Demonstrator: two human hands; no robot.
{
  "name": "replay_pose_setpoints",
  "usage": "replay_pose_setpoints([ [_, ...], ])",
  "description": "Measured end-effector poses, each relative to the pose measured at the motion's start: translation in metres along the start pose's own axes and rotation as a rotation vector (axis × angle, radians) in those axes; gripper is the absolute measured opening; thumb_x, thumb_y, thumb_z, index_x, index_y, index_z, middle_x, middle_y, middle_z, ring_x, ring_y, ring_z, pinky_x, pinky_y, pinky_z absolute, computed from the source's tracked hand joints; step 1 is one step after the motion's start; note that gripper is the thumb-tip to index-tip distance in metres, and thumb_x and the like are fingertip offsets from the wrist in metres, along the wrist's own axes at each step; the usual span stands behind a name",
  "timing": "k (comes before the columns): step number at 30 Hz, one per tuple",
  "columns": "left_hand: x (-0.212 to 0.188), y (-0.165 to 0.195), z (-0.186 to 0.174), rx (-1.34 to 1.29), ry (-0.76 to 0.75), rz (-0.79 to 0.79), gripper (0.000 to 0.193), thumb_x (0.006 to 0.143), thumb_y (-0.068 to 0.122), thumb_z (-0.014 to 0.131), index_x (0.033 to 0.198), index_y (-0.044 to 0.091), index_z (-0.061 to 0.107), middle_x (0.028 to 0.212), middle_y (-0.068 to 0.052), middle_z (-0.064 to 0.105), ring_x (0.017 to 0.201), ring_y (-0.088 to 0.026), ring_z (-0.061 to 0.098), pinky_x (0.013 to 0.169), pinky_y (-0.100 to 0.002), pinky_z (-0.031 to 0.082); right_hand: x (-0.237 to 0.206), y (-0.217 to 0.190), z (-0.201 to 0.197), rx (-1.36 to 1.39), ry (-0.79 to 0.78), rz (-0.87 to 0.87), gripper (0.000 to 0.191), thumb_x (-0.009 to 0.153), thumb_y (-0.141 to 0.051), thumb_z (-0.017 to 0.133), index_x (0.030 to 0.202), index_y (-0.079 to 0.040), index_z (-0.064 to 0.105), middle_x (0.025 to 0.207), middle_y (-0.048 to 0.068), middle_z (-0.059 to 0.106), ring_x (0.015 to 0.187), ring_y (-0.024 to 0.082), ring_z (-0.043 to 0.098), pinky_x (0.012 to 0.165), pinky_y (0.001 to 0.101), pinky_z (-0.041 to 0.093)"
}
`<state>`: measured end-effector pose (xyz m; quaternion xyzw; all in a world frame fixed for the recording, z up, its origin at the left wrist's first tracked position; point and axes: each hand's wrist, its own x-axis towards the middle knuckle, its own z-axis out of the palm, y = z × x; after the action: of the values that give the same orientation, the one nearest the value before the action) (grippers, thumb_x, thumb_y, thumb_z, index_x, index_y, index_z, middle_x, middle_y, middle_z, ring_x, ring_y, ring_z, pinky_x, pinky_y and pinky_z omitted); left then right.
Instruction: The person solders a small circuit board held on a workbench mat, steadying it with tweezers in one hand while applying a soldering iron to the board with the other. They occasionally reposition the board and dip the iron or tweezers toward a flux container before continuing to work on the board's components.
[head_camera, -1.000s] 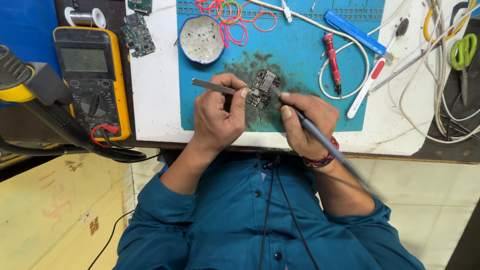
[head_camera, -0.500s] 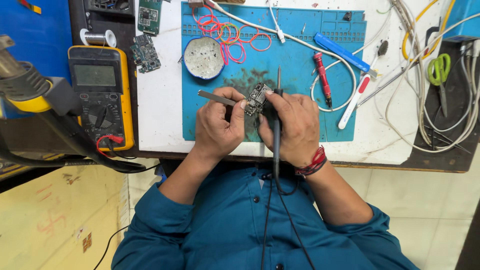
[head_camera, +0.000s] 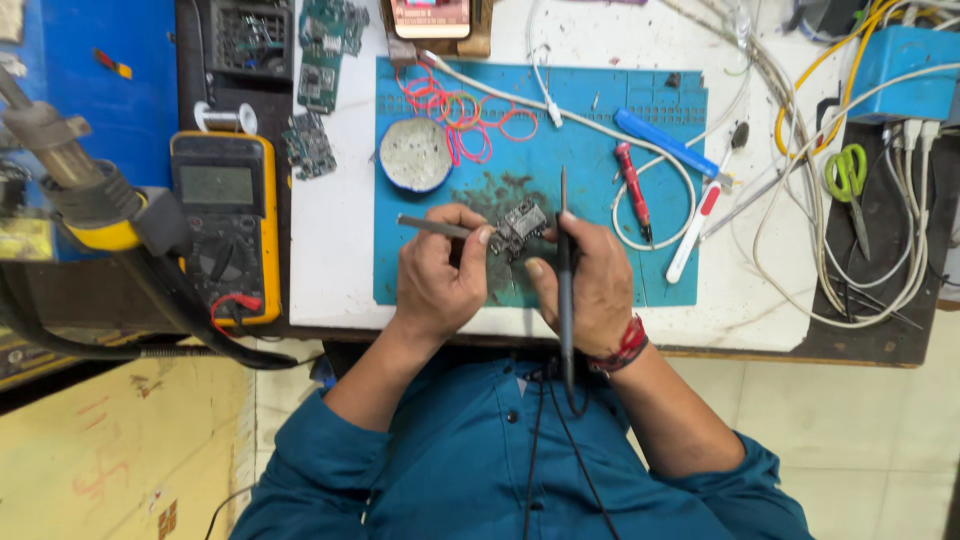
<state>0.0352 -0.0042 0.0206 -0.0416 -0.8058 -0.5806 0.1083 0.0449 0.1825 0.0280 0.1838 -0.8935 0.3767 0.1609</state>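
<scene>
A small dark circuit board (head_camera: 520, 225) lies on the blue work mat (head_camera: 640, 100), between my two hands. My left hand (head_camera: 440, 280) grips metal tweezers (head_camera: 430, 225) whose tips reach the board's left side. My right hand (head_camera: 585, 285) holds a thin black soldering iron (head_camera: 563, 260) upright, its tip pointing away from me just right of the board, its cord running down to my chest. My right fingertips touch the board's near edge.
A yellow multimeter (head_camera: 222, 225) stands at the left, with a hot-air tool (head_camera: 75, 175) beside it. On the mat are a round grey dish (head_camera: 415, 155), pink wire loops (head_camera: 465, 110), a red screwdriver (head_camera: 632, 185) and a blue tool (head_camera: 665, 143). Green scissors (head_camera: 848, 180) and white cables lie at the right.
My right hand has swung the soldering iron from a slant to upright and lifted its tip off the board. The view has shifted, so the bench sits lower in the picture.
</scene>
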Motion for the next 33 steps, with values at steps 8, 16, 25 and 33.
replay_pose_setpoints([
  [8, -0.003, 0.002, 0.001, 0.000, 0.008, -0.048, 0.010, 0.100, 0.006, 0.067, 0.106, 0.000, 0.061, 0.080, -0.009, 0.069, 0.066, -0.017, 0.069, 0.061, -0.031, 0.054, -0.005, 0.004, -0.007, 0.027, 0.073, 0.035, 0.027, 0.096, -0.003, 0.073, 0.121, 0.000, 0.064, 0.096, 0.016, 0.068, 0.083, 0.032, 0.067, 0.075, 0.0394, 0.053],
  [16, -0.001, 0.003, 0.000, -0.070, -0.028, -0.093, 0.010, 0.104, 0.005, 0.064, 0.110, 0.000, 0.058, 0.088, -0.010, 0.074, 0.066, -0.014, 0.068, 0.059, -0.029, 0.052, -0.005, -0.002, -0.019, 0.168, 0.038, 0.068, 0.017, 0.096, -0.006, 0.072, 0.112, 0.000, 0.069, 0.096, 0.017, 0.072, 0.083, 0.031, 0.070, 0.075, 0.0369, 0.054],
  [25, -0.008, 0.000, -0.001, -0.089, 0.022, -0.071, 0.009, 0.105, 0.003, 0.062, 0.111, -0.001, 0.057, 0.090, -0.012, 0.075, 0.066, -0.014, 0.065, 0.060, -0.028, 0.052, -0.011, -0.002, -0.015, 0.226, 0.083, 0.070, 0.012, 0.094, -0.005, 0.072, 0.104, 0.000, 0.069, 0.087, 0.015, 0.069, 0.072, 0.026, 0.067, 0.066, 0.0343, 0.051],
  [33, -0.005, -0.002, -0.001, -0.003, -0.022, 0.019, 0.010, 0.103, 0.004, 0.064, 0.110, -0.001, 0.059, 0.088, -0.013, 0.072, 0.073, -0.018, 0.071, 0.064, -0.030, 0.055, 0.000, -0.005, -0.014, 0.243, 0.068, 0.009, 0.005, 0.092, -0.004, 0.071, 0.093, -0.002, 0.066, 0.080, 0.013, 0.066, 0.069, 0.029, 0.065, 0.065, 0.0368, 0.048],
])
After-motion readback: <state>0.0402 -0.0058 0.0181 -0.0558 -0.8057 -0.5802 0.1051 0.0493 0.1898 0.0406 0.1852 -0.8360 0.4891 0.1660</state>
